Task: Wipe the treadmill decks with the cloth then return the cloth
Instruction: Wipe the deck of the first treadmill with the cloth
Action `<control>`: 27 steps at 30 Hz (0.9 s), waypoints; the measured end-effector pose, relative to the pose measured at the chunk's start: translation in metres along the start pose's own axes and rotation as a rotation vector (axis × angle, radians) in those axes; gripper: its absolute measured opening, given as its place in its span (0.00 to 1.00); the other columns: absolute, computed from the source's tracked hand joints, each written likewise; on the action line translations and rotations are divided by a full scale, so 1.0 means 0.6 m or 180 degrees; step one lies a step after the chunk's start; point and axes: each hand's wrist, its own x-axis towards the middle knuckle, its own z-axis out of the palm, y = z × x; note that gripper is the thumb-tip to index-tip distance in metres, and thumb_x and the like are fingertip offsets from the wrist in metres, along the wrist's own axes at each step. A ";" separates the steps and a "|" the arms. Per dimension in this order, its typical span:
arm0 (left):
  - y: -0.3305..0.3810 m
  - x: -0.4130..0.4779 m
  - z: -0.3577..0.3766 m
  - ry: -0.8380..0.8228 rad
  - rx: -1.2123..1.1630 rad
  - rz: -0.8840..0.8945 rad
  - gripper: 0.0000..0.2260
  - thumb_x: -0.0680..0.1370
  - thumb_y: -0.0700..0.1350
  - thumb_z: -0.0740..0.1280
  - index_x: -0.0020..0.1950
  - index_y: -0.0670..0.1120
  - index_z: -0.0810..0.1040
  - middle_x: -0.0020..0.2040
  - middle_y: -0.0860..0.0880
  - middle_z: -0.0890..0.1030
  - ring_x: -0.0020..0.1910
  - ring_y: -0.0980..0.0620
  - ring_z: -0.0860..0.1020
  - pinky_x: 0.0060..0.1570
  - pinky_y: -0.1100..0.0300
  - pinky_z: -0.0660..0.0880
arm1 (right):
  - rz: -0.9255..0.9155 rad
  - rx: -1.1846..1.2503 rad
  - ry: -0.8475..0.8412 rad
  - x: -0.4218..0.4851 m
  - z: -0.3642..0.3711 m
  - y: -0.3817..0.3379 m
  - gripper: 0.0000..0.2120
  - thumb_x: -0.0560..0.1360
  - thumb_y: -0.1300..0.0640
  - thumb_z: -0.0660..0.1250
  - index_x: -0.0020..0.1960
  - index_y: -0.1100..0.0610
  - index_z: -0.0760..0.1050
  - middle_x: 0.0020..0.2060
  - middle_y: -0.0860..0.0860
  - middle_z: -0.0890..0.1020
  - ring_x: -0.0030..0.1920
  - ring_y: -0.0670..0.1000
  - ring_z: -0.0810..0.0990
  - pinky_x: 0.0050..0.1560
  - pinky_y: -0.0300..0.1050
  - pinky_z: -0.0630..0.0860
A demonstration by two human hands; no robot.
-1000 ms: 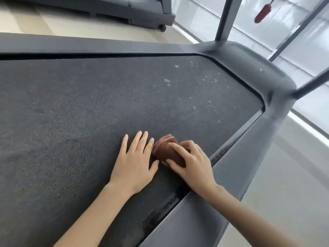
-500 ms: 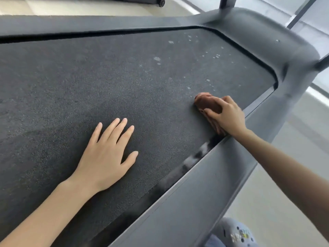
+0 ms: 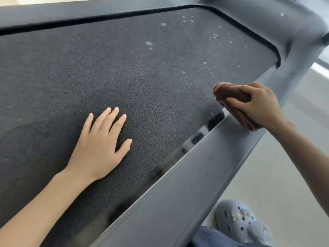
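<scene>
Treadmill deck (image 3: pixel 124 72): dark, textured, filled most of view. Left hand (image 3: pixel 99 147) lay flat on deck, palm down, fingers straight and slightly spread, holding nothing. Right hand (image 3: pixel 258 106) gripped brown cloth (image 3: pixel 229 92), fingers and thumb curled round bunched fabric. Cloth sat at deck's right edge, front end on deck surface, tail trailing over grey side rail (image 3: pixel 195 184) bordering deck. Pale specks (image 3: pixel 148 43) dotted deck's far part, beyond cloth. Grey clog (image 3: pixel 238 223) stood on floor (image 3: pixel 284 175) off deck's right side.
</scene>
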 end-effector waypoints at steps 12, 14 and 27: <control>-0.005 0.000 0.002 -0.0157 0.0001 0.0056 0.30 0.78 0.58 0.49 0.75 0.42 0.56 0.76 0.41 0.55 0.76 0.45 0.50 0.72 0.42 0.45 | -0.0793 0.0121 -0.0186 -0.268 0.019 -0.272 0.19 0.70 0.40 0.66 0.58 0.47 0.79 0.47 0.50 0.78 0.47 0.53 0.78 0.41 0.46 0.76; -0.006 0.000 0.001 -0.0203 0.0055 0.0051 0.31 0.78 0.59 0.48 0.76 0.43 0.55 0.77 0.42 0.53 0.76 0.45 0.49 0.72 0.42 0.44 | -0.0896 0.0182 -0.0233 -0.273 0.020 -0.280 0.20 0.70 0.39 0.64 0.58 0.46 0.78 0.48 0.49 0.77 0.48 0.52 0.78 0.41 0.44 0.75; -0.005 -0.002 0.005 -0.0155 0.0114 0.0033 0.31 0.78 0.59 0.46 0.76 0.43 0.53 0.77 0.42 0.53 0.76 0.46 0.48 0.73 0.42 0.45 | -0.0265 -0.0214 -0.0359 -0.211 0.029 -0.256 0.21 0.71 0.40 0.66 0.61 0.46 0.75 0.50 0.52 0.74 0.51 0.56 0.75 0.45 0.47 0.73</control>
